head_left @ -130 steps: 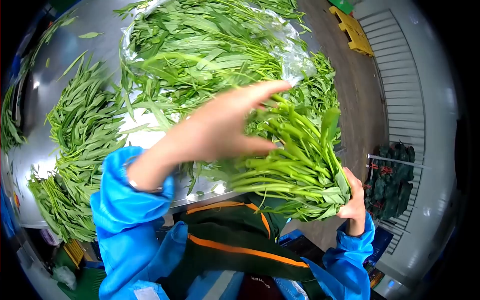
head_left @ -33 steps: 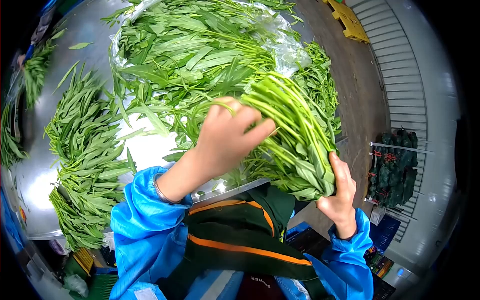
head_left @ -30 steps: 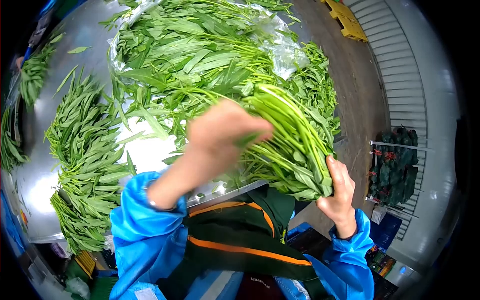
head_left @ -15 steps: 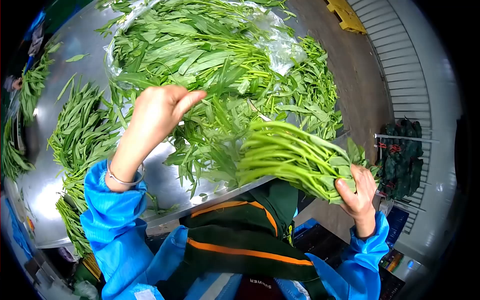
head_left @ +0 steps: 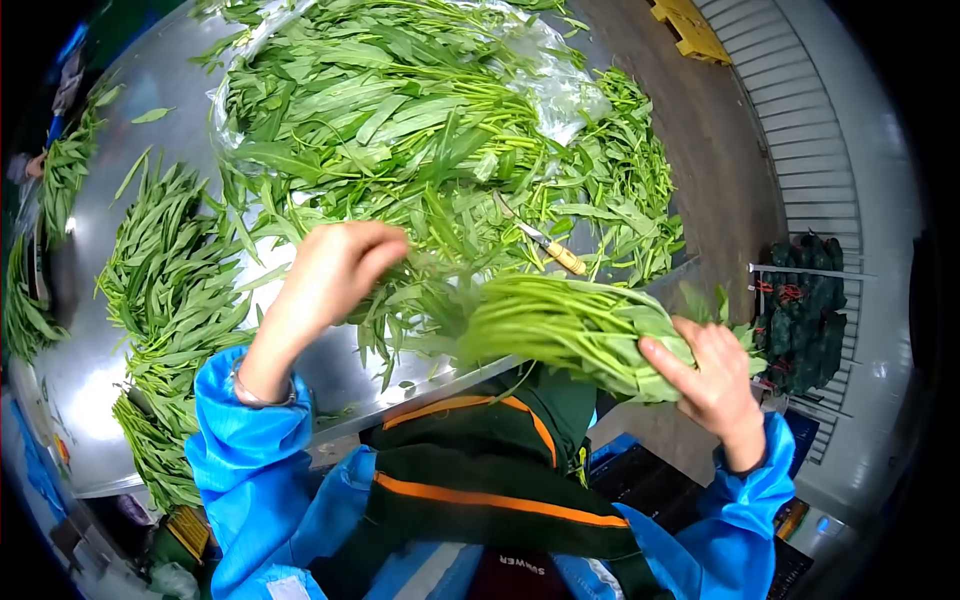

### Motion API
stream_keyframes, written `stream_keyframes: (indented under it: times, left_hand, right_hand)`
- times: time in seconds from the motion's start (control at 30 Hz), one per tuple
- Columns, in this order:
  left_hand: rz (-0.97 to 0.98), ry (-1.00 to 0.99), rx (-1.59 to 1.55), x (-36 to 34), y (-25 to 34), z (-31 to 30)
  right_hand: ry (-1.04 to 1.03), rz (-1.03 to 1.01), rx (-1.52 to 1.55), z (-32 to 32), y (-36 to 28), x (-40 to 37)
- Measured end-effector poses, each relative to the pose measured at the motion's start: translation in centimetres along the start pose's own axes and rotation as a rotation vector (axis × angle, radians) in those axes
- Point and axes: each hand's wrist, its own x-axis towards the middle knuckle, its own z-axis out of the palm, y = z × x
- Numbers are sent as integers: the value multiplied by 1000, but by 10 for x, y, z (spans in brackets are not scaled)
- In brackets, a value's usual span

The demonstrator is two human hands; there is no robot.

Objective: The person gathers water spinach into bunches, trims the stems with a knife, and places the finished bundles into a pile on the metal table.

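Note:
My right hand (head_left: 718, 378) is wrapped around the leafy end of a bunch of water spinach (head_left: 570, 325), its pale stems pointing left over the table's front edge. My left hand (head_left: 348, 262) is held above the table with the fingers curled and the thumb close to them; whether anything is pinched there I cannot make out. Beyond the bunch, a knife with a wooden handle (head_left: 566, 259) lies on loose leaves. A big heap of water spinach (head_left: 380, 90) rests on a clear plastic bag (head_left: 570, 100) at the back.
Neat bundles of greens (head_left: 170, 260) lie along the left of the metal table (head_left: 85, 400). A person's hand (head_left: 36, 166) shows at the far left edge. Dark crates (head_left: 640, 490) stand below on the right, near a rack with dark green bundles (head_left: 805, 310).
My left hand has moved slightly down. The bunch in my right hand has swung lower, and the knife's wooden handle has come into sight behind it.

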Motion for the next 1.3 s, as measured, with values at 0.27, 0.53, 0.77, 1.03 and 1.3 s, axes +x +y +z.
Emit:
stream_keyframes:
  times: [0.27, 0.53, 0.77, 1.03, 1.3]
  left_hand:
    - [-52, -971, -1184, -34, 2, 94]
    - [-834, -546, -1922, -87, -46, 185]
    - [-600, -619, -1056, -80, -18, 178]
    - [-805, -441, -1730, -83, -19, 174]
    - [-672, -398, -1789, -80, -17, 187]
  right_hand:
    - [-142, -301, 241, 39, 21, 103]
    - [260, 796, 592, 171, -13, 16]
    - [293, 884, 919, 212, -158, 27]
    - [415, 1216, 2301, 214, -141, 33]
    - [237, 1053, 1594, 209, -129, 33]
